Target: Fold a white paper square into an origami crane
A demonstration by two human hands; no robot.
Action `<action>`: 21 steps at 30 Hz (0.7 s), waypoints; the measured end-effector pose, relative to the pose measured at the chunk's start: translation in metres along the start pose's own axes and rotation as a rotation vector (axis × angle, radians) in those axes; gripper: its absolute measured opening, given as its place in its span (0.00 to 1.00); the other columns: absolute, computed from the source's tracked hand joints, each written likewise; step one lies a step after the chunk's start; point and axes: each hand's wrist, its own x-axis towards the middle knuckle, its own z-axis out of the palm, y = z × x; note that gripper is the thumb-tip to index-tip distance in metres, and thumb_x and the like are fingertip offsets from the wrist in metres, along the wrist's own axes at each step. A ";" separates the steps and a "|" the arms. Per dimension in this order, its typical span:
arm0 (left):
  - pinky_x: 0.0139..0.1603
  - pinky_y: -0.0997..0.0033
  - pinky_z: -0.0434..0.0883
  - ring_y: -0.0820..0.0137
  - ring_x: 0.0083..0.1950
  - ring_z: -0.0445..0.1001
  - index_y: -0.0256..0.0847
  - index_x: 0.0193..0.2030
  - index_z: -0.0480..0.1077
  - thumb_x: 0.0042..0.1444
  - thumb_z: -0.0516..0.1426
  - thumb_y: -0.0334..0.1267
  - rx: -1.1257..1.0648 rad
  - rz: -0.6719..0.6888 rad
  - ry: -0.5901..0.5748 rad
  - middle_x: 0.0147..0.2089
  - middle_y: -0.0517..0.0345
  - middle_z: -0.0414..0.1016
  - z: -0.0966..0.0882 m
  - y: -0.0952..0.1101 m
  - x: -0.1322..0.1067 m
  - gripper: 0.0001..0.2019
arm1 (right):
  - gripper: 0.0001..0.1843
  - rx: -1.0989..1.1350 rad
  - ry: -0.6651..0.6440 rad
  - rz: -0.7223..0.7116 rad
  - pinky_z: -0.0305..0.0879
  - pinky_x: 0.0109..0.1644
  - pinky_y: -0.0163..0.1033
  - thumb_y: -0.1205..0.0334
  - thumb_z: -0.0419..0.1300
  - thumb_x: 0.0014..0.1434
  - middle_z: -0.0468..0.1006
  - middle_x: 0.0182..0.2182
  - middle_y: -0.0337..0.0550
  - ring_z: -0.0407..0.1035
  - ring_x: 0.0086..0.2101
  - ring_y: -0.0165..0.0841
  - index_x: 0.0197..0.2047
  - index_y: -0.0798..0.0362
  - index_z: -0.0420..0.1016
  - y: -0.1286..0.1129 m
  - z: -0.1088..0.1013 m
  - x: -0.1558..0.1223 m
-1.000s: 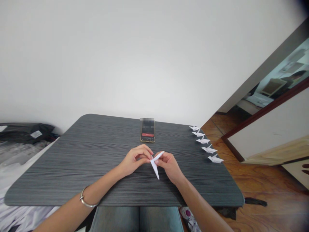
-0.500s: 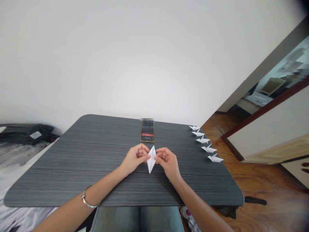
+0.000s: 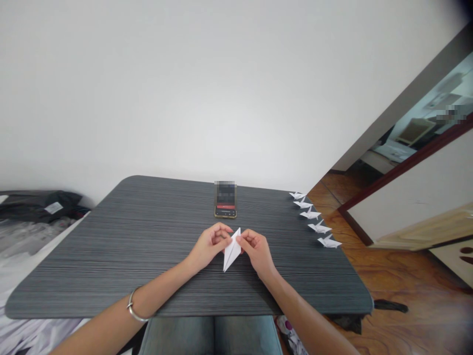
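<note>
Your L hand (image 3: 209,245) & R hand (image 3: 256,249) pinch the folded white paper (image 3: 231,251) at its upper end, fingers closed on it, above the table (image 3: 148,256) centre, near the phone (image 3: 225,204).

We see folded white paper (image 3: 231,252): slim kite shape, pointed at both ends, crease running down its length. We note it tilted, upper tip leaning right. Upper part pinched between left hand (image 3: 209,245) and right hand (image 3: 257,249); lower tip free, below and between both hands.
</note>
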 end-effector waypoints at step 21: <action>0.20 0.81 0.52 0.83 0.17 0.58 0.35 0.21 0.58 0.38 0.63 0.41 0.064 -0.134 -0.149 0.16 0.68 0.63 0.003 -0.002 -0.002 0.16 | 0.11 -0.059 -0.064 -0.002 0.56 0.23 0.31 0.57 0.61 0.46 0.67 0.17 0.35 0.60 0.19 0.25 0.22 0.56 0.69 0.003 -0.001 -0.002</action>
